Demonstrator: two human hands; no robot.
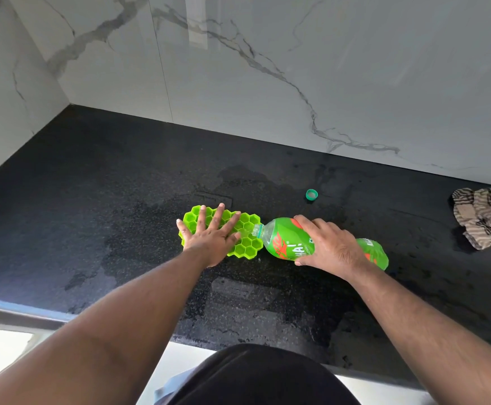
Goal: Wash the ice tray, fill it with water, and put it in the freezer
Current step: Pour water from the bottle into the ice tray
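A bright green honeycomb ice tray lies flat on the black speckled counter. My left hand presses down on it with straight, spread fingers, covering its left and middle cells. My right hand grips a green plastic bottle with an orange label, tipped on its side. The bottle's uncapped mouth sits over the tray's right edge. Its green cap rests on the counter behind the bottle.
A striped brown cloth is bunched at the counter's right edge. Wet patches spread around the tray and toward the front edge. White marble-look walls close off the back and left. The counter's front edge runs just before my body.
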